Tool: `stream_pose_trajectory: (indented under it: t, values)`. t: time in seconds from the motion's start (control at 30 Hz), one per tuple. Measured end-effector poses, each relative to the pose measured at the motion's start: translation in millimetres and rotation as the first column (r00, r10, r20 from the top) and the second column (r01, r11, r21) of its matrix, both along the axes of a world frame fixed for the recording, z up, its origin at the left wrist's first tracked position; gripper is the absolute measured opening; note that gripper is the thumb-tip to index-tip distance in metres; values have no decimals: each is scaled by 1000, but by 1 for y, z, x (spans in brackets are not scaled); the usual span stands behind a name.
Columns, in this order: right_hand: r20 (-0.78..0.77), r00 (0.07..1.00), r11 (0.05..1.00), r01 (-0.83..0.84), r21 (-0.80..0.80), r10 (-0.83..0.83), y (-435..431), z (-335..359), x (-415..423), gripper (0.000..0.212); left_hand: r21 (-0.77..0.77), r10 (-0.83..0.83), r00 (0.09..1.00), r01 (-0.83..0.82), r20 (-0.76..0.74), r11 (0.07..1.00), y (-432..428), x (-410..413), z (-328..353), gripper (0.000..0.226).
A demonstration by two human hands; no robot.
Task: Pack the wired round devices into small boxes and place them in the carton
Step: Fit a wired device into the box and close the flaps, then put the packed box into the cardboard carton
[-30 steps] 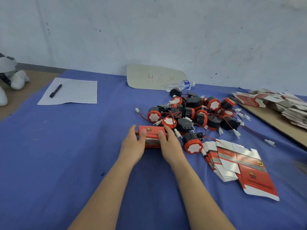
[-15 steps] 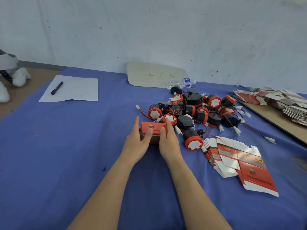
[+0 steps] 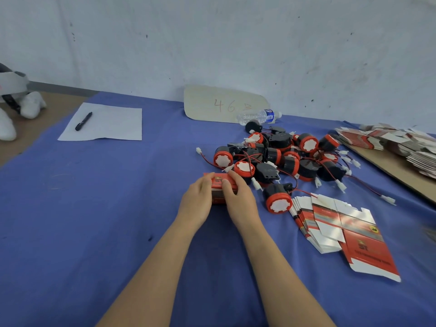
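A small red box (image 3: 219, 185) lies on the blue cloth (image 3: 94, 208) at the centre. My left hand (image 3: 197, 204) grips its left side with fingers curled over the top, and my right hand (image 3: 238, 199) grips its right side. Just behind and to the right lies a pile of black and red round devices (image 3: 283, 156) with red wires and white plugs. One device (image 3: 277, 200) sits apart near my right hand. A fanned stack of flat red and white box blanks (image 3: 330, 227) lies to the right. No carton is in view.
A white sheet (image 3: 103, 122) with a black pen (image 3: 83, 121) lies at the back left. A cardboard sign (image 3: 221, 103) and a water bottle (image 3: 258, 116) stand by the wall. More flat blanks (image 3: 401, 142) are piled on a brown board at the far right.
Both hands have closed in over the red box, the fingers now curled further across its top. The box has stayed in about the same spot.
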State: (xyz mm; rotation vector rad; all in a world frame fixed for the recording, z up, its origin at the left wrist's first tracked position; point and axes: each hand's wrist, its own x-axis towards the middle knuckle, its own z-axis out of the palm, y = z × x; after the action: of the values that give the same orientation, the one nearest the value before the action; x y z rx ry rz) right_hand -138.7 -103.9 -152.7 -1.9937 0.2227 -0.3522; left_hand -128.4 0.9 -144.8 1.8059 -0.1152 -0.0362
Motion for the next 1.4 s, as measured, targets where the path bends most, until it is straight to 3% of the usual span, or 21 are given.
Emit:
stream_pose_trajectory:
  t: [0.07,0.2,0.4,0.57,0.67,0.77,0.87,1.0,1.07,1.1,1.17,1.23,1.3,1.37,1.4]
  values:
    - [-1,1000,1000,-9,-16,9,1,1,0,45,119,-1,998,-7,68,993,-1,-3,-2,41]
    - [-17,999,998,-47,-50,47,-1,2,-1,48,91,-23,1000,24,-2,996,1,-3,-2,53]
    - [-29,998,996,-55,-64,53,-1,1,-2,48,135,5,1000,-6,6,991,-2,-4,-2,51]
    - [67,998,973,4,232,-20,-3,7,-8,50,-15,86,996,-86,-6,996,-4,-7,0,33]
    - [194,981,921,-60,384,-18,-5,23,-20,44,-145,95,983,-72,159,987,-13,-17,15,36]
    - [314,944,830,-95,549,-99,-18,48,-41,38,-269,27,935,74,353,960,-39,-31,51,41]
    - [393,857,775,12,631,-333,-57,81,-79,34,-290,-121,906,253,405,923,-90,-54,85,42]
    - [467,654,769,293,569,-595,-132,124,-160,34,-501,-401,882,471,249,726,-189,-120,121,40]
    - [459,529,700,529,480,-714,-172,142,-212,37,-418,-548,800,597,245,684,-239,-165,136,43]
    - [445,460,630,667,397,-768,-191,148,-240,39,-338,-630,735,677,252,654,-262,-189,142,43]
    - [384,311,386,913,135,-870,-224,157,-295,45,-109,-791,562,826,242,554,-296,-237,148,39]
    - [332,159,134,986,-95,-930,-240,162,-339,50,75,-872,440,883,212,464,-317,-274,150,42]
    - [377,73,18,989,-149,-923,-240,163,-360,50,110,-880,422,886,218,451,-327,-295,147,46]
    - [538,106,83,994,-67,-836,-233,160,-362,43,1,-827,492,860,272,511,-328,-299,144,42]
    - [596,163,208,978,7,-786,-228,160,-356,38,-80,-781,551,828,296,554,-325,-295,143,39]
